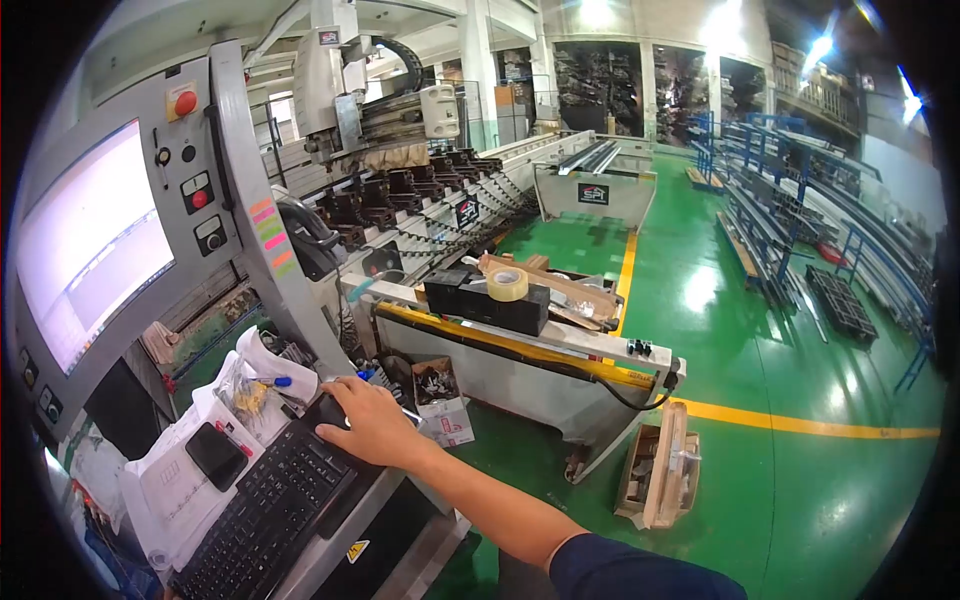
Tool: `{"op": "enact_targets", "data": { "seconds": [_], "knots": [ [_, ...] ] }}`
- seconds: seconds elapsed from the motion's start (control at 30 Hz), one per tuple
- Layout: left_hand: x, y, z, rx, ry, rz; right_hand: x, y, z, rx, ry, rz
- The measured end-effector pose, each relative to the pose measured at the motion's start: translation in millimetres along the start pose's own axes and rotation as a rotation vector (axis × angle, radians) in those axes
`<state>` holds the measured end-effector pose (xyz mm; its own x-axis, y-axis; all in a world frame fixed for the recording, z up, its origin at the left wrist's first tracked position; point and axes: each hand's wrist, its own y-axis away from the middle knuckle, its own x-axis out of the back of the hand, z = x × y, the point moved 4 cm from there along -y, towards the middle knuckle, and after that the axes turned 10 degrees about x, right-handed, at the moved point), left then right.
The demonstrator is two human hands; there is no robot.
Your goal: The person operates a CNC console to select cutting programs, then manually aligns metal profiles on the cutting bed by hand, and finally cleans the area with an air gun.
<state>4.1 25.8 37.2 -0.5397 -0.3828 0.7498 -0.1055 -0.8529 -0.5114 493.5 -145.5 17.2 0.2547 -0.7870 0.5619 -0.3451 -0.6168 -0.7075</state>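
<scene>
A long CNC machine (440,200) runs along the left of a green factory floor (800,330), with a yellow line (800,423) crossing the floor. At near left stands the control console (215,180), its lit screen (90,240) above a sloping counter (375,525). A black keyboard (265,500) lies on that counter, just beside white papers (165,480) carrying a black phone (215,455). The right hand (370,420) rests palm down at the keyboard's upper right corner, fingers (335,392) loosely curved over a dark object, possibly a mouse, largely hidden. The left hand is out of view. A tape roll (507,283) sits on black blocks (485,300) further back.
</scene>
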Motion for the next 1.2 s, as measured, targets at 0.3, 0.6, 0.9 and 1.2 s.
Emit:
{"op": "enact_targets", "data": {
  "seconds": [0.3, 0.6, 0.9, 1.2],
  "knots": [
    [-6, 0, -4, -0.005, 0.074, -0.111, 3, -2, -2, 0.034, -0.002, 0.006],
    [-9, 3, -2, 0.010, 0.105, -0.236, 5, -3, -5, 0.023, 0.014, -0.030],
    [7, 7, 25, -0.135, 0.216, -0.263, 7, -5, -6, 0.028, 0.010, -0.022],
    [-9, 10, -2, -0.038, 0.282, -0.103, 11, -7, -12, 0.036, -0.037, 0.025]
  ]
}}
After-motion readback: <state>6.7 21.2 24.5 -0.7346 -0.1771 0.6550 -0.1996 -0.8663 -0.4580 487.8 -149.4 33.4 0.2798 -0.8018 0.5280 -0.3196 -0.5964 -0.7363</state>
